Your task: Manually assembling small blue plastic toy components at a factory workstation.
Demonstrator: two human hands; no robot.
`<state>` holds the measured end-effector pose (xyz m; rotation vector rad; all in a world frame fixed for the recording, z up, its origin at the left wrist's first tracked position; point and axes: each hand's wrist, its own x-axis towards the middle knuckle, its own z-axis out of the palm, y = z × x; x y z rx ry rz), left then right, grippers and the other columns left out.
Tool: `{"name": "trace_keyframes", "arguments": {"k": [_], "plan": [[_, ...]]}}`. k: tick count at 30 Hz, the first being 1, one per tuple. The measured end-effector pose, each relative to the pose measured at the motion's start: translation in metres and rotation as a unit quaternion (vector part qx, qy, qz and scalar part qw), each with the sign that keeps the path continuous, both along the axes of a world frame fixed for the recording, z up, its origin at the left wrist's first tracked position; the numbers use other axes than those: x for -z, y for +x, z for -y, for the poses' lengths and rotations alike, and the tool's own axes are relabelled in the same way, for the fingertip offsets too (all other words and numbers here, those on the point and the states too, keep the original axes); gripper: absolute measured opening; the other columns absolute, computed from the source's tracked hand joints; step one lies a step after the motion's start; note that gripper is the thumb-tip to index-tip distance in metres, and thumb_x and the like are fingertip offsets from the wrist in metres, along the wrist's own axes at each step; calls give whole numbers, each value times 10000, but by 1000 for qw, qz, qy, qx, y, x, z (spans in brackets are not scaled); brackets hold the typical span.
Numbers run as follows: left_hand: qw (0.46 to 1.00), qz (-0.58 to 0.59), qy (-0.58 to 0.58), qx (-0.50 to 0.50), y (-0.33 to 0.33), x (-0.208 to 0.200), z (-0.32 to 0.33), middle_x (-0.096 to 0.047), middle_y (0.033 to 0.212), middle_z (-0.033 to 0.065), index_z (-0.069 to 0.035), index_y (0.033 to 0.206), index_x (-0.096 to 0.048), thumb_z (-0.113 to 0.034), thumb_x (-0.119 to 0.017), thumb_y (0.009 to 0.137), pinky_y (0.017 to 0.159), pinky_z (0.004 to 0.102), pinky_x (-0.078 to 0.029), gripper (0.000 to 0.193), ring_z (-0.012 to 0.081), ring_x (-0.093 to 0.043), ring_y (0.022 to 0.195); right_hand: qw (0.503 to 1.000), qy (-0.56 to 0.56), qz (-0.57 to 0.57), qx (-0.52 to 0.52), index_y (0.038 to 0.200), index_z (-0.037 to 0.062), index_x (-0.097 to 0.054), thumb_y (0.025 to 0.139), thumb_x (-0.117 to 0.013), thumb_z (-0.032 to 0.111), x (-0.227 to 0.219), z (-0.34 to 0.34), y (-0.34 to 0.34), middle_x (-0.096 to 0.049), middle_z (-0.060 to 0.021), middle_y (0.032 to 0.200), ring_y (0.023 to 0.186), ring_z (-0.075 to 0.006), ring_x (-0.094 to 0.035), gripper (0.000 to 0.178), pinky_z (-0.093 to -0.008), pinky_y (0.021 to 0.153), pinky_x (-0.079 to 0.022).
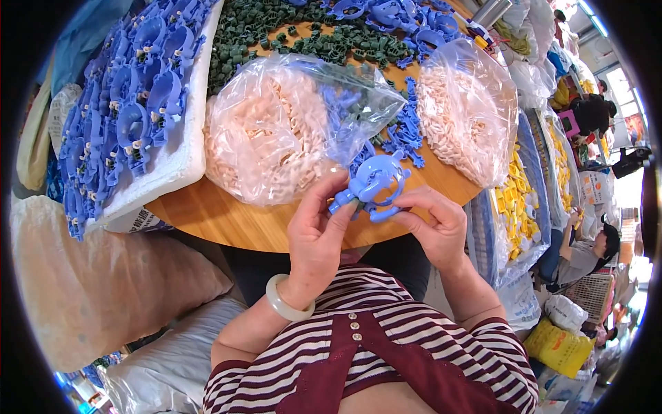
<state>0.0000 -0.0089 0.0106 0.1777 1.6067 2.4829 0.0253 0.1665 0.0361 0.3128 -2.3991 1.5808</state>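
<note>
A blue plastic toy figure part (374,171) with a rounded head and ring-shaped body is held up over the near edge of the round wooden table. My left hand (318,217) pinches its left side between thumb and fingers, where a small dark green piece shows by the thumb. At its lower right, my right hand (439,222) grips the rim with thumb and forefinger. Just behind lie a clear bag of pale pink pieces (265,131) and a pile of small blue pieces (407,131).
A white foam tray (196,131) of blue figure parts stands at the left. Dark green pieces (303,38) cover the table's far side. Another bag of pale pink pieces (458,114) lies at the right, beside a box of yellow pieces (514,207). Other people sit farther right.
</note>
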Motion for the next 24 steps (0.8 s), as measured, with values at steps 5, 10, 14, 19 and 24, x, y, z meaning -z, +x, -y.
{"name": "trace_keyframes", "arguments": {"k": [5,10,14,19,24], "plan": [[1000,-16,-23,-10,3,-5,-2,-543,1108,67,8,1209,-477,3,-526,879,861,240,-422,333,120,-518,993,999,-16,26,39,901,-32,-614,729,-663,-59,4,7,4,-619,-92,856,776,-170,-588,182,-258,712,-457],[999,-27,-40,-23,6,0,-4,-548,1086,50,3,1199,-488,5,-526,879,850,234,-424,322,111,-524,971,995,73,-23,64,874,-2,-603,726,-684,-31,7,9,3,-595,-66,801,702,-136,-551,171,-245,649,-444],[997,-38,-70,-18,5,-1,-4,-542,1125,81,12,1223,-469,20,-536,868,884,252,-417,361,141,-521,1025,992,97,5,81,869,11,-602,721,-690,-25,9,6,0,-583,-56,776,669,-119,-535,176,-236,620,-433],[996,-49,-73,-32,3,-2,-4,-546,1122,85,18,1225,-466,25,-534,868,890,255,-415,363,143,-524,1025,995,6,72,69,912,7,-591,690,-720,8,12,6,-1,-560,-43,795,690,-124,-530,257,-233,647,-434],[996,-57,-50,-51,5,0,-8,-557,1067,62,3,1202,-491,19,-534,868,832,226,-425,337,110,-525,949,985,111,-50,125,1101,21,-515,632,-790,109,14,8,-1,-530,-84,1011,852,-172,-524,551,-283,734,-440]]}}
